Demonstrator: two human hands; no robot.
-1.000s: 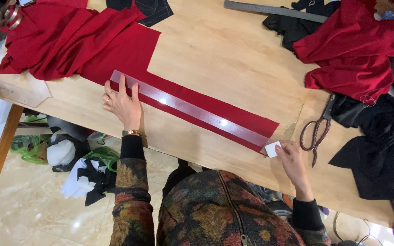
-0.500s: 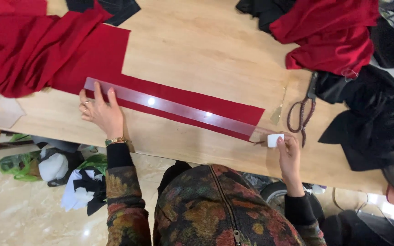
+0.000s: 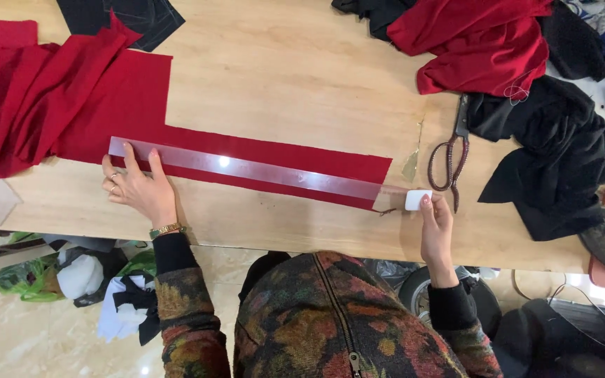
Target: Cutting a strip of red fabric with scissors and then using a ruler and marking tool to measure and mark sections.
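Left hand (image 3: 138, 189), fingers spread open, presses the near end of the long clear plastic ruler (image 3: 246, 170) laid along the flat red fabric strip (image 3: 274, 164) on the light wooden counter (image 3: 281, 77). Right hand (image 3: 437, 224), fingers pinched on a small white chalk block (image 3: 418, 199) at the ruler's far end. Risk: only one end is pinned, so the ruler may pivot; fabric could bunch, line skews. Dark-handled scissors (image 3: 451, 157) lie just beside the chalk.

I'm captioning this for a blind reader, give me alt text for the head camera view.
A person's left hand presses a long clear ruler onto a red fabric strip on a wooden table, while the right hand holds white chalk at the ruler's end. Scissors lie nearby.
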